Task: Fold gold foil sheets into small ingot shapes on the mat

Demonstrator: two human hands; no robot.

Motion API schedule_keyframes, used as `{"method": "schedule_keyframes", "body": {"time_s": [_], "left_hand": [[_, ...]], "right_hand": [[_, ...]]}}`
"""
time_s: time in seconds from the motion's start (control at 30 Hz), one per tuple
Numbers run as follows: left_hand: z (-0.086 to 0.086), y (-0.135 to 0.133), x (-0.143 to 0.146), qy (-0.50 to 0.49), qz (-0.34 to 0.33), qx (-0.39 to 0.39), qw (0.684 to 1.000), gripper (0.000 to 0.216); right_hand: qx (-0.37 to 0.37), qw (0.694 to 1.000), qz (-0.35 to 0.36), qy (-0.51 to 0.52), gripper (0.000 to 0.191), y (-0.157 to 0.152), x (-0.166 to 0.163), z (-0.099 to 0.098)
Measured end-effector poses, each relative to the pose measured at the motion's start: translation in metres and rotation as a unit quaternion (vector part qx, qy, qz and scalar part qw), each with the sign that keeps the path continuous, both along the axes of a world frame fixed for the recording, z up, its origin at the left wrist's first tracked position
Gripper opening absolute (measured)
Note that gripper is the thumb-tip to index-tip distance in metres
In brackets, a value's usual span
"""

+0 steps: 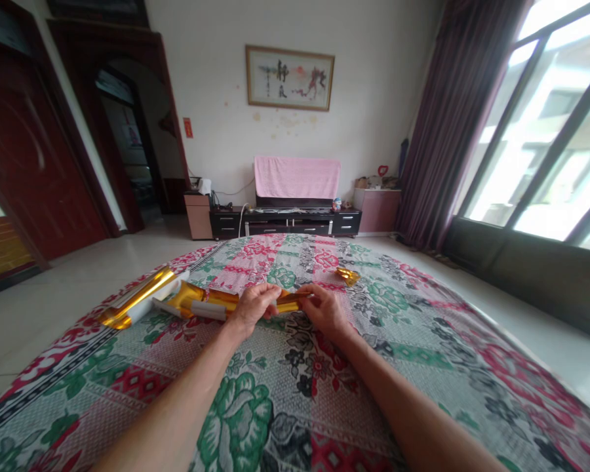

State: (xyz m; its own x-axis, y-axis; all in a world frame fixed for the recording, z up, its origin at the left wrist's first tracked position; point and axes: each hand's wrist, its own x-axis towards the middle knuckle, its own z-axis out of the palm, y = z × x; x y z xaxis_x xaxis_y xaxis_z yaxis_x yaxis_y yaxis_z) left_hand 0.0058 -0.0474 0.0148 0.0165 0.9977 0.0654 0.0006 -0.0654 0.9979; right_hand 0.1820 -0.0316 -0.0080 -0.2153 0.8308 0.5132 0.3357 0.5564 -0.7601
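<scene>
Over the middle of the cloth-covered table, my left hand (255,307) and my right hand (323,311) pinch a strip of shiny gold foil paper (289,303), one at each end. Both hands are closed on it, a short span showing between them. Left of my left hand lie more sheets of gold foil paper (184,300) with white backing, partly curled. A rolled gold sheet (145,296) slants at the far left of the pile. Beyond my right hand, a small folded gold piece (348,276) rests by itself on the cloth.
A patterned tablecloth (236,419) in green, red and grey covers the round table. Past its far edge stand a low black TV cabinet (226,224) and a television under a pink cloth (297,176). To the right hang purple curtains (452,124) beside a window.
</scene>
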Motion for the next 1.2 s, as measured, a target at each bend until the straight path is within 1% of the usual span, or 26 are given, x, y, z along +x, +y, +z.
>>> {"method": "schedule_keyframes", "body": {"time_s": [0.13,0.37,0.5,0.63,0.7,0.77,0.87,0.93,0.97,1.03,1.13,1.2], "left_hand": [[0.002,-0.002,0.001,0.001,-0.027,-0.029,0.999,0.032],[0.006,-0.006,0.003,-0.034,-0.068,-0.079,0.994,0.032],[0.003,-0.004,0.004,-0.064,-0.070,-0.047,0.994,0.028],[0.001,-0.002,0.003,-0.064,-0.061,0.002,0.996,0.025],[0.001,-0.002,0.003,-0.055,-0.054,0.017,0.997,0.026],[0.001,-0.002,0.003,-0.047,-0.052,0.030,0.997,0.028],[-0.001,-0.001,0.003,-0.032,-0.047,0.042,0.997,0.034],[-0.003,0.001,0.003,-0.016,-0.037,0.054,0.998,0.040],[-0.004,0.002,0.003,-0.004,-0.034,0.063,0.997,0.043],[-0.007,0.002,0.005,0.027,-0.035,0.087,0.995,0.051],[-0.008,0.000,0.008,0.073,-0.056,0.128,0.987,0.059],[-0.007,-0.003,0.010,0.087,-0.075,0.140,0.983,0.062]], "right_hand": [[0.065,0.996,-0.034,-0.042,0.017,-0.003,0.001,0.004],[0.120,0.988,-0.044,-0.089,0.020,-0.009,-0.001,0.011],[0.141,0.986,-0.022,-0.088,0.023,-0.013,-0.002,0.016],[0.163,0.984,-0.001,-0.075,0.026,-0.013,-0.003,0.014],[0.150,0.987,-0.013,-0.057,0.032,-0.011,-0.003,0.011],[0.113,0.992,-0.044,-0.025,0.036,-0.008,-0.003,0.009],[0.054,0.995,-0.086,0.010,0.028,-0.007,0.000,0.011],[0.021,0.995,-0.093,0.012,0.024,-0.009,0.002,0.015],[0.014,0.996,-0.089,0.005,0.024,-0.010,0.002,0.017],[0.031,0.997,-0.066,-0.012,0.023,-0.013,0.002,0.019],[0.087,0.996,0.007,-0.035,0.023,-0.014,-0.001,0.019],[0.091,0.994,0.048,-0.038,0.027,-0.013,-0.002,0.017]]}}
